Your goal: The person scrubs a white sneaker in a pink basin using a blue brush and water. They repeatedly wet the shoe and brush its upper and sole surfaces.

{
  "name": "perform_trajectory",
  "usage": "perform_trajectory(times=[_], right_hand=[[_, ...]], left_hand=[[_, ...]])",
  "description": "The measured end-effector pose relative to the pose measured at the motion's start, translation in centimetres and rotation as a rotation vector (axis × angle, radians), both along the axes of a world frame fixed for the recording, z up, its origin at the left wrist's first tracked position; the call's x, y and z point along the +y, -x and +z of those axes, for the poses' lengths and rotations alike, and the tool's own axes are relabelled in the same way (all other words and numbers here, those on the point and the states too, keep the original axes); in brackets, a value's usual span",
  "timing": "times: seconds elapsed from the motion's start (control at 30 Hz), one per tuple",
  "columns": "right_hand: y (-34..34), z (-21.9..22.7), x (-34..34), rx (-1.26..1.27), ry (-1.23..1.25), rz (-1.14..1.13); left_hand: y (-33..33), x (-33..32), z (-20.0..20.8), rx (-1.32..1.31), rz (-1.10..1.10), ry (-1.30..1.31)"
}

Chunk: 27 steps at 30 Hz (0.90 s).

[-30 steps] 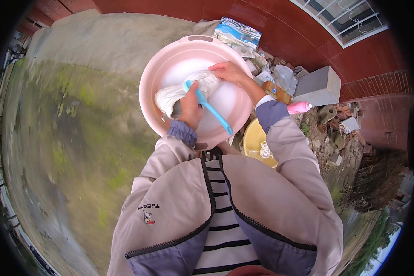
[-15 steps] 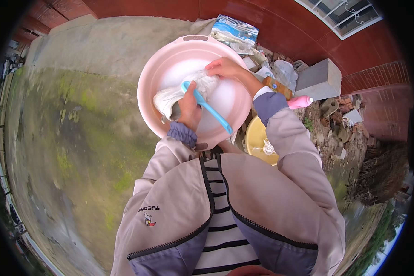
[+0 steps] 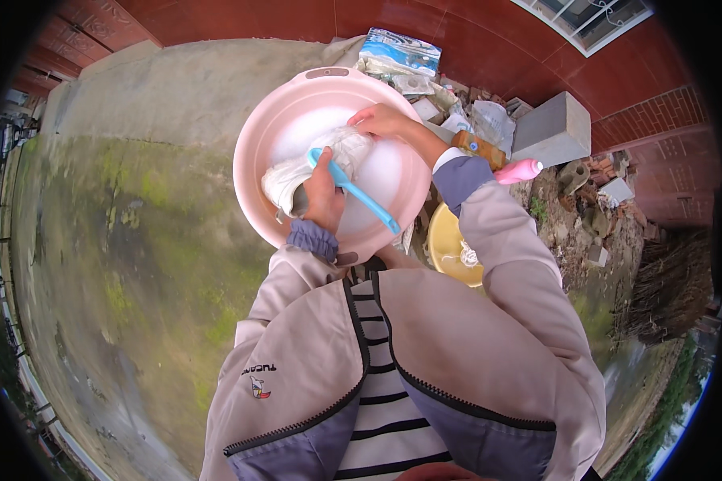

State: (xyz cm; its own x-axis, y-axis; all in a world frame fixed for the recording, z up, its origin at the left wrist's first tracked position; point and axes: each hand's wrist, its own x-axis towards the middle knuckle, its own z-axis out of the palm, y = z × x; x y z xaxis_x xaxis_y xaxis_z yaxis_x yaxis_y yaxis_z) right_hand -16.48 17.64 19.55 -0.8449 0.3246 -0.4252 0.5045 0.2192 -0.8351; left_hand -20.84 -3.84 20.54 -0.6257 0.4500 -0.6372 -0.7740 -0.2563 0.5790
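Observation:
A pink basin [image 3: 253,120] holds whitish, sudsy water. Over it is a wet white article [image 3: 285,178], apparently a fabric shoe, with a grey-lined opening near my left wrist. My left hand [image 3: 322,192] is closed around its near end, thumb also pinning a light-blue long-handled brush [image 3: 369,202] against it. The brush handle slants toward the basin's near right side; its bristles are hidden. At the article's far right end, my right hand [image 3: 379,122] has its fingers bent and gripping the edge. The fingertips are partly hidden.
Right of the basin stands a yellow basin [image 3: 445,248] with something white inside. Beyond lie a pink bottle [image 3: 519,171], a grey block [image 3: 555,128], a blue-and-white box [image 3: 401,53] and rubble along a red wall [image 3: 489,48]. Mossy concrete [image 3: 152,208] stretches left.
The white article has turned slightly in my hands, its opening showing less. Both hands keep their hold, and the brush stays under my left thumb. The whole view has shifted slightly.

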Motion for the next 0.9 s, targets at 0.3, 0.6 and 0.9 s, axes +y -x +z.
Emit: perform_trajectory(times=[0.3,0.6,0.9], right_hand=[[-0.5,0.9,-0.9,0.044,-0.004,-0.019],[-1.7,3.7,-3.6,0.393,0.378,-0.306],[-3.2,5.2,-6.3,0.577,0.874,-0.234]], left_hand=[[0.1,0.0,0.3,-0.011,0.004,-0.005],[-0.2,0.0,0.6,-0.012,0.016,0.048],[0.1,-0.1,0.0,-0.039,-0.026,0.070]])
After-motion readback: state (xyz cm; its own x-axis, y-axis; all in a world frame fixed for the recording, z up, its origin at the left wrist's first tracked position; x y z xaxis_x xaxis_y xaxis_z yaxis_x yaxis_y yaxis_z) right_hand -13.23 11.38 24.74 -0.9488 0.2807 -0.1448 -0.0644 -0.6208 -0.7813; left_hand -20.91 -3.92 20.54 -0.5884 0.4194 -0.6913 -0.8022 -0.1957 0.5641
